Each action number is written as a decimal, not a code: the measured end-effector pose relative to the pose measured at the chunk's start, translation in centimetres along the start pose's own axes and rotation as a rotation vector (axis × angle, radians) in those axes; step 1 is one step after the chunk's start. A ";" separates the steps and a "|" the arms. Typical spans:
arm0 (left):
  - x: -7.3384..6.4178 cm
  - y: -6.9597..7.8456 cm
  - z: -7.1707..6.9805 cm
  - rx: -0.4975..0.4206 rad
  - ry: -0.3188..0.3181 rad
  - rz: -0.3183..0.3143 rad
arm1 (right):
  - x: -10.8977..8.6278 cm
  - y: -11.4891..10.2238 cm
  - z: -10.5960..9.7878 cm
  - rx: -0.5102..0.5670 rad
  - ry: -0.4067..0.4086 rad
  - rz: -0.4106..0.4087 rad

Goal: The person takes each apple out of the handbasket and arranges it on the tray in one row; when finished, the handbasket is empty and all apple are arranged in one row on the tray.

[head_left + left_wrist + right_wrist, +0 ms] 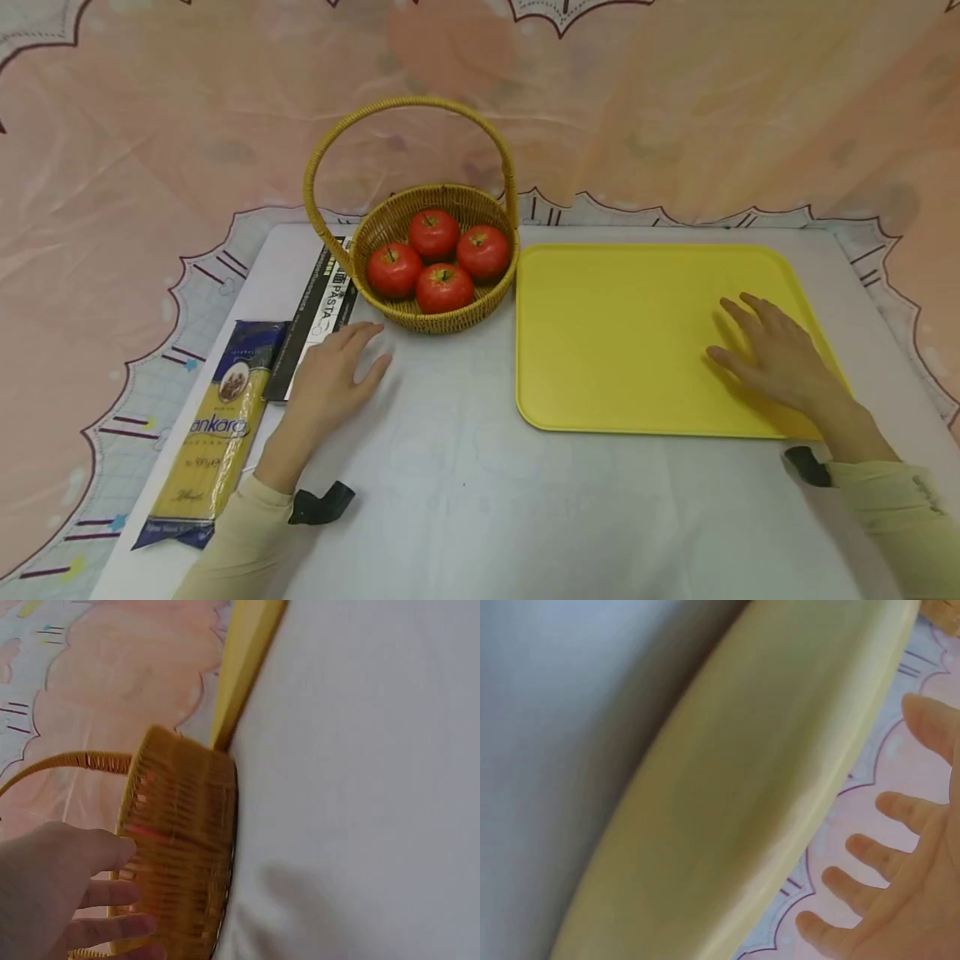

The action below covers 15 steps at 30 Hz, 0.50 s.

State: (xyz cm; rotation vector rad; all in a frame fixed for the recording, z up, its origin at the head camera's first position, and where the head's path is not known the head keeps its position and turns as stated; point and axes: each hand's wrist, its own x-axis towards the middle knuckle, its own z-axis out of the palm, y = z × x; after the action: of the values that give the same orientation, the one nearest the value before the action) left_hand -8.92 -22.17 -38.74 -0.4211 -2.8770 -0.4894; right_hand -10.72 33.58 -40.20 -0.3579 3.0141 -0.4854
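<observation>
Several red apples (444,288) lie in a round wicker basket (438,322) with a tall handle, at the back of the table. My left hand (330,387) is just in front of the basket on its left side, holding nothing, fingers and thumb apart. In the left wrist view those fingers (112,928) are near the wicker wall; whether they touch it I cannot tell. Over the right part of a yellow tray (615,342) hovers my right hand (776,358), fingers spread and nothing in them. The right wrist view shows its fingers (866,859) extended.
A yellow and blue pasta packet (217,433) lies along the table's left edge. Beside it is a black and white box marked PASTA (318,312), partly behind my left hand and the basket. A patterned curtain (675,108) hangs behind the white table (480,500).
</observation>
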 end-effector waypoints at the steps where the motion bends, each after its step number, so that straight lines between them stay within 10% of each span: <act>1: -0.1 0.4 0.2 -0.045 0.004 0.001 | 0.1 -0.3 -0.1 0.022 -0.001 0.000; 15: 0.1 7.2 4.7 -0.460 -0.115 -0.046 | 1.2 -2.6 0.4 0.222 0.103 -0.132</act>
State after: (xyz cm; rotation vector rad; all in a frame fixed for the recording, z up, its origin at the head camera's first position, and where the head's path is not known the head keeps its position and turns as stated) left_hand -7.46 -13.96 -40.97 -0.4627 -2.8700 -1.1798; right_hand -11.22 30.74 -39.79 -0.5321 3.0028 -0.8660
